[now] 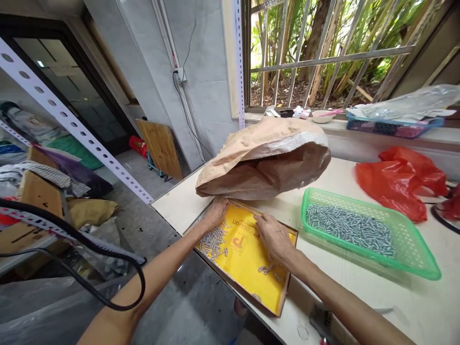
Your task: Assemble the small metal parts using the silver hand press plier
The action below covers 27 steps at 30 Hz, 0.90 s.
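A shallow tray with a yellow bottom (247,270) lies on the table, printed lettering on its base. Loose screws (213,242) are heaped at its left end, and a few more lie near its right side. My left hand (215,214) is over the tray's far left part by the heap, fingers bent and closed, their tips partly hidden. Over the tray's right half is my right hand (275,238), its fingers curled together; whatever they hold is too small to make out. Just behind both hands, a large brown paper sack (247,155) lies with its mouth open towards me.
A green plastic basket (413,249) holding many screws stands on the table (362,297) to the right. Behind it lies a red plastic bag (398,179). A perforated metal post (89,136) slants along the left, and a black cable (142,282) loops beside my left forearm.
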{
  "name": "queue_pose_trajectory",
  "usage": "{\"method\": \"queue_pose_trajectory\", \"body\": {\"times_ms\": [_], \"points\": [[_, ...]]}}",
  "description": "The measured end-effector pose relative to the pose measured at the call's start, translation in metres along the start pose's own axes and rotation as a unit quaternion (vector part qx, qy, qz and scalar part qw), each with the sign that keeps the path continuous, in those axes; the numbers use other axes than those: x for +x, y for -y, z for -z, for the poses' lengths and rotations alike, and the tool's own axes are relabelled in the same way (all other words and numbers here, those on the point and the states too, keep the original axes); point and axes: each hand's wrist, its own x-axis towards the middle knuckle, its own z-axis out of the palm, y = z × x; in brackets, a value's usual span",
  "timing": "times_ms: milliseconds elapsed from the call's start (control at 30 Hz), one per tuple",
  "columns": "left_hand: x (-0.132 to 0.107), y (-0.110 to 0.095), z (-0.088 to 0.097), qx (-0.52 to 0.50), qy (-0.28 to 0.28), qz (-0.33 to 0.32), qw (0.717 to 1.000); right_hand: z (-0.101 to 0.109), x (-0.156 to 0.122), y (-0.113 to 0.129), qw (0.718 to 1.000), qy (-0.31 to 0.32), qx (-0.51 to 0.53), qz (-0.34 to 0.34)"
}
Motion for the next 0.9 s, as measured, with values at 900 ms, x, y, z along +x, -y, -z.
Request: {"method": "queue_pose_trajectory", "body": {"times_ms": [900], "points": [[-0.003,0.013,-0.016,-0.150,-0.059,0.076,0.984,-0.055,0.096,0.048,0.961,-0.082,0.263,0.012]]}}
